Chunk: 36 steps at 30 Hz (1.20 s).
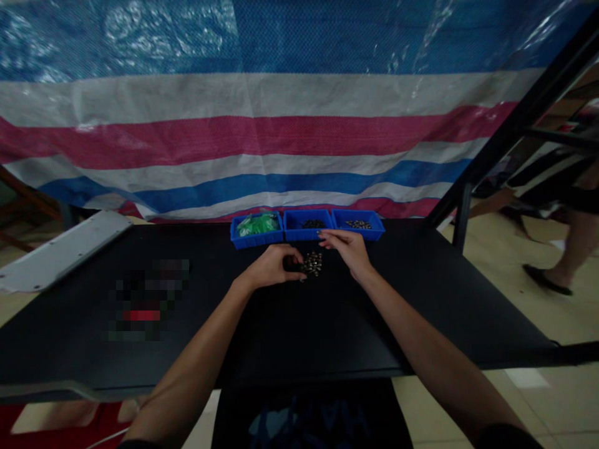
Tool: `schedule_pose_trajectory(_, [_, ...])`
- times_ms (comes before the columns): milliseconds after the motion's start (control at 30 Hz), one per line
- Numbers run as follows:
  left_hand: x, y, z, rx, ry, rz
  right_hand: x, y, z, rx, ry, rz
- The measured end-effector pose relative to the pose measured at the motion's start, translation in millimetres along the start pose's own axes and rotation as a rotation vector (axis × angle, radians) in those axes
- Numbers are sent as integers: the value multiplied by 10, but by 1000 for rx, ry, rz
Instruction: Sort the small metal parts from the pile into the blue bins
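A small pile of shiny metal parts [312, 264] lies on the black table [299, 330]. My left hand [276, 266] curves around the left side of the pile, thumb and fingers apart, its fingertips at the edge of the parts. Just above and right of the pile, my right hand [347, 248] has its thumb and index finger pinched together on something tiny and dark. Behind the hands stand three blue bins in a row: the left bin [258, 239] holds green bags, the middle bin [307, 234] dark small parts, the right bin [369, 234] metallic small parts.
A white panel [65, 249] rests at the table's left edge, near a blurred-out patch [145, 305]. A striped tarp [262, 137] hangs behind the bins. Black frame bars [461, 215] rise at the right, where a person's leg [578, 249] shows beyond the table.
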<state>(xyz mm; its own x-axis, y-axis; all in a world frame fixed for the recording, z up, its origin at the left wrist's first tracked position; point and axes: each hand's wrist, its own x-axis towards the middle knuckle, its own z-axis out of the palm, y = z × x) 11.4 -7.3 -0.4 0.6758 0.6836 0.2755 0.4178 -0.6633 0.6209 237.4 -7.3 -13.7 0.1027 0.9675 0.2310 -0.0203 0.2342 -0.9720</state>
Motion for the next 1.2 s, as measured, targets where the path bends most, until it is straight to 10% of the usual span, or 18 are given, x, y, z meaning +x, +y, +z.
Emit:
schedule_pose_trajectory(267, [13,-56,35,-5,-102,-64,98,75,-108,-44,304,-23])
schedule_pose_trajectory(533, [4,-95,46,132,-63,-46,101,62,-96,-70,281,-61])
schedule_pose_trajectory(1200, [55,88,77,-162,278,18,-98,-72,68,-97,-320,-7])
